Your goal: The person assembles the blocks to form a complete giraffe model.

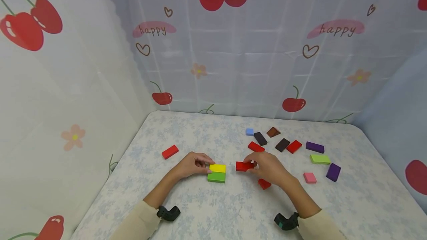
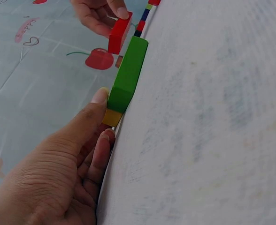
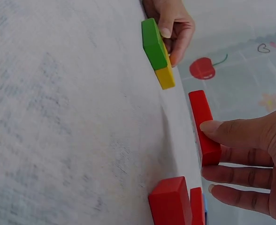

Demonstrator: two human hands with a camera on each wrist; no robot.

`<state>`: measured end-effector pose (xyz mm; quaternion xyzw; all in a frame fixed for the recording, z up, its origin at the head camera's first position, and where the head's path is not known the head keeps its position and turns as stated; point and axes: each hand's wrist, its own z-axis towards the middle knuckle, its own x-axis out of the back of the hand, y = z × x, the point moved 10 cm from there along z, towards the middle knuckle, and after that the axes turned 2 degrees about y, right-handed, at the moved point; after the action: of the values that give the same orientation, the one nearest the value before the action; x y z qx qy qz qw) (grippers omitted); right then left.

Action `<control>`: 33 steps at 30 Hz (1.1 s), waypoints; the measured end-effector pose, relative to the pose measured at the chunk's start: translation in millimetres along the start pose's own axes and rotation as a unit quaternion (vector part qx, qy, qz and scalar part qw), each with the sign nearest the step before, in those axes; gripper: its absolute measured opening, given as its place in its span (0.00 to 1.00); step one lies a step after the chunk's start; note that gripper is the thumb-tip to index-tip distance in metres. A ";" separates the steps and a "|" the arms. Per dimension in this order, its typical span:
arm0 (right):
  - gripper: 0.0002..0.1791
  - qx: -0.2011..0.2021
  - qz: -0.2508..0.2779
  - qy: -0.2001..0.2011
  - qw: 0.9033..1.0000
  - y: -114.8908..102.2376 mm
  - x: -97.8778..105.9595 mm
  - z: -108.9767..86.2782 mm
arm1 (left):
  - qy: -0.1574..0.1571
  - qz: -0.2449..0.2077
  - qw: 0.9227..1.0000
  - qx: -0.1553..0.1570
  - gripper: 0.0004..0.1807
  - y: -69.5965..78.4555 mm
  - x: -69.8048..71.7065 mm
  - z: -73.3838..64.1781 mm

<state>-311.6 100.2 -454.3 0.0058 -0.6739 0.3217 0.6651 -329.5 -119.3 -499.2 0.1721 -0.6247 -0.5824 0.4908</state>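
My left hand (image 1: 195, 165) pinches the left end of a yellow block (image 1: 218, 168), with the thumb near its seam with a green block (image 1: 217, 177). The two blocks lie side by side, touching along their long sides, the green one nearer to me. In the left wrist view the green block (image 2: 128, 75) hides most of the yellow one. To the right, my right hand (image 1: 267, 166) holds a red block (image 1: 244, 166) between thumb and fingers. That red block (image 3: 204, 129) appears raised off the table in the right wrist view. A gap separates it from the yellow and green pair.
Another red block (image 1: 264, 184) lies under my right hand, and one (image 1: 256, 146) just beyond it. A lone red block (image 1: 170, 152) is at left. Rightward lie black (image 1: 282, 145), purple (image 1: 333, 172), lime (image 1: 320, 159) and pink (image 1: 310, 177) blocks. A curtain (image 1: 233, 58) rises behind the table.
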 end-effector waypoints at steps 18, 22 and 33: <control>0.16 -0.032 0.048 -0.044 0.997 -1.3 -25.8 1.8 | 0.000 0.013 1.000 0.001 0.17 -30.7 -0.5 4.9; 0.14 -0.032 0.052 -0.046 0.997 -1.0 -25.7 1.9 | -0.004 0.015 1.000 0.002 0.17 -31.2 -2.7 3.9; 0.13 -0.003 0.057 -0.039 0.998 -13.4 -29.4 12.1 | -0.010 0.026 1.000 -0.013 0.17 -28.2 -0.4 5.5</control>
<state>-313.2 71.8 -473.9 -0.0225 -0.6996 0.3564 0.6189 -343.8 -123.3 -523.7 0.1436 -0.6265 -0.5792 0.5014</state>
